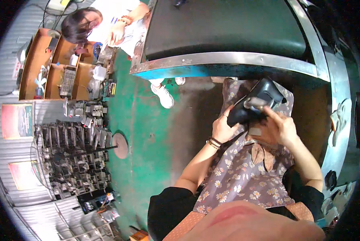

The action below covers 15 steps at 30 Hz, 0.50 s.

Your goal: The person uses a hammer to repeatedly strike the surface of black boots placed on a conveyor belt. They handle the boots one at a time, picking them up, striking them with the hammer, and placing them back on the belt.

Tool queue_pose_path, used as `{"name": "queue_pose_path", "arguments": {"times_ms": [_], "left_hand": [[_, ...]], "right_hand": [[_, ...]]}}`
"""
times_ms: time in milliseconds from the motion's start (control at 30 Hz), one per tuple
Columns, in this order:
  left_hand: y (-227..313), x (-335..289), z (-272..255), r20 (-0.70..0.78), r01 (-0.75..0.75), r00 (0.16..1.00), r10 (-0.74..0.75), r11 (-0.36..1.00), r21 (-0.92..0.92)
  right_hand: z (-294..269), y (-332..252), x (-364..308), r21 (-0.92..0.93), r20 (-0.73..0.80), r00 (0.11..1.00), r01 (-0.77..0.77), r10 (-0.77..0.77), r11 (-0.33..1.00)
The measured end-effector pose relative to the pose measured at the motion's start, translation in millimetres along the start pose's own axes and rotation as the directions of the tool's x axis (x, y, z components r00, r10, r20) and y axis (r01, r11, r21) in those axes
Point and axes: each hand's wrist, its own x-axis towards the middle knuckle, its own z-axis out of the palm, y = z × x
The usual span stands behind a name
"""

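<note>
A glossy black shoe (270,90) lies tilted across my lap, on a grey apron (236,176) printed with daisies. My left hand (224,127) grips its near left end, with the fingers partly hidden behind it. Over the shoe's side, my right hand (282,127) holds a small, pale, rounded thing (255,103) against the black surface. That thing is blurred, so its kind cannot be made out. Below the right hand, the apron has a brown patch with two leaf-like flaps (262,157).
A metal-framed conveyor with a dark belt (228,32) runs ahead of me. A metal ledge with a pale glove (340,118) is at right. Another person in white (123,30) stands far left, beside a brown divided tray (33,76). A rack of metal parts (73,156) stands left.
</note>
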Motion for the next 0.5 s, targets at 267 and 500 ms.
{"name": "queue_pose_path", "arguments": {"times_ms": [267,500], "left_hand": [[-44,-20,-27,0.045,-0.005,0.998,0.041,0.786,-0.618],[25,41,-64,0.049,0.066,0.997,-0.056,0.361,-0.930]], "right_hand": [[53,52,-75,0.122,-0.545,0.827,-0.086,0.139,0.989],[66,43,-47,0.329,-0.266,0.908,-0.231,0.324,0.916]]}}
